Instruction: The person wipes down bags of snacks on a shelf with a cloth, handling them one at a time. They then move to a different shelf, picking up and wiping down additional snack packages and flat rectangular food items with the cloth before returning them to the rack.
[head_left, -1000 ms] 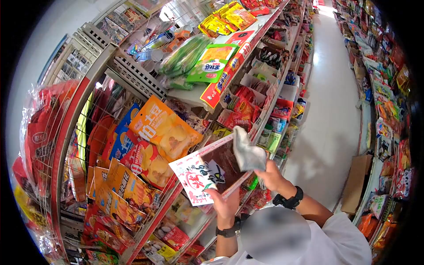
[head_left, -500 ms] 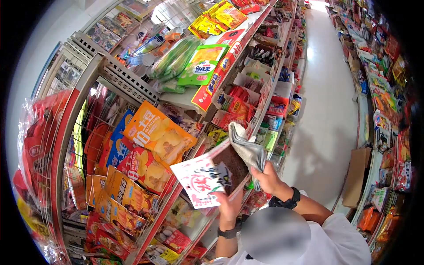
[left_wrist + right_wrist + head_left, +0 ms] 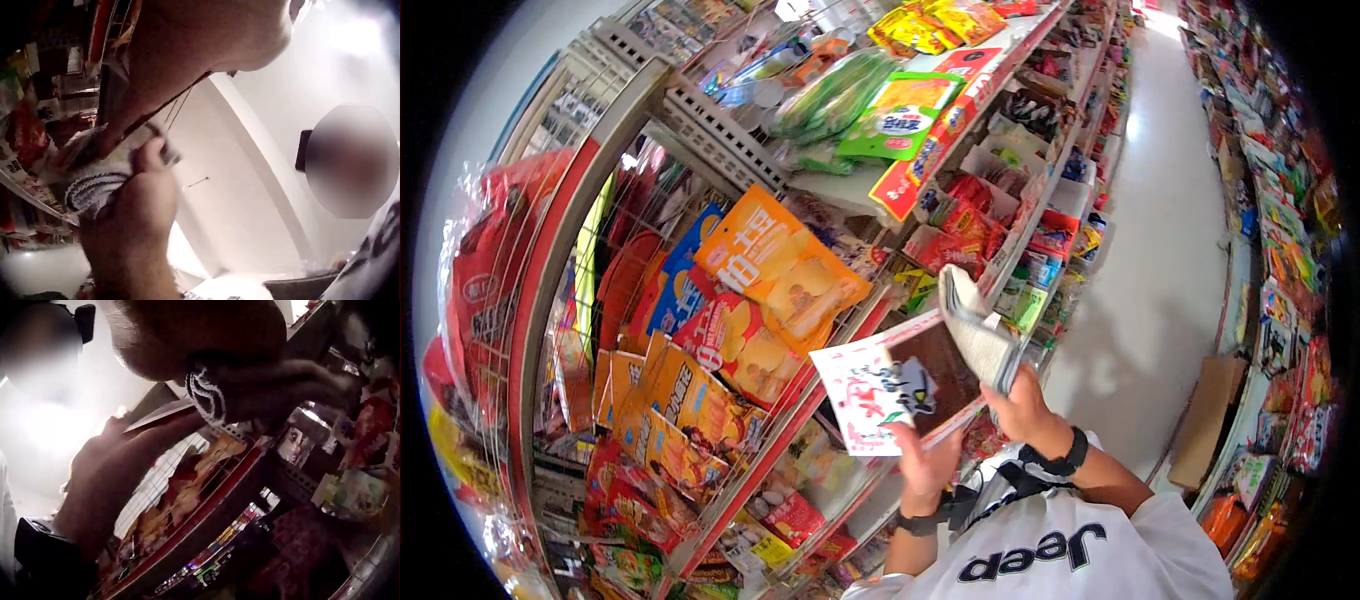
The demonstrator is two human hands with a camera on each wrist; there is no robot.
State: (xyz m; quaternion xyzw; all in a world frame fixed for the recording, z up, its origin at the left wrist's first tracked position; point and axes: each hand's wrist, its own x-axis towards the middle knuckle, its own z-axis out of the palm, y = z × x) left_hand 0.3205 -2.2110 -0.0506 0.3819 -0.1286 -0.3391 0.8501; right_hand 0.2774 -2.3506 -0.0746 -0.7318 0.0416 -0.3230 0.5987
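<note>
In the head view my left hand (image 3: 928, 465) grips the near edge of a flat box (image 3: 855, 395), its thumb on the front and its other fingers hidden behind. The box has a white printed end and a dark brown panel with black writing. My right hand (image 3: 1030, 410) holds a folded grey cloth (image 3: 982, 345) over the box's right end. In the left wrist view, the cloth (image 3: 97, 187) shows rolled layers under the right hand (image 3: 150, 194). The right wrist view has the left hand (image 3: 119, 462) along the box's edge, with the cloth (image 3: 269, 390) near the right hand.
An orange chip bag (image 3: 780, 265) and yellow-orange snack packs (image 3: 685, 410) hang on a wire rack at left. A shelf (image 3: 850, 185) carries a green packet (image 3: 900, 115). Stocked shelves line both sides of the aisle (image 3: 1145, 230); a cardboard sheet (image 3: 1205, 405) leans at right.
The cloth has shifted and folded over at the box's right end, with the right hand still holding it. The box has tilted slightly; the left hand keeps its grip. The head view has swung a little.
</note>
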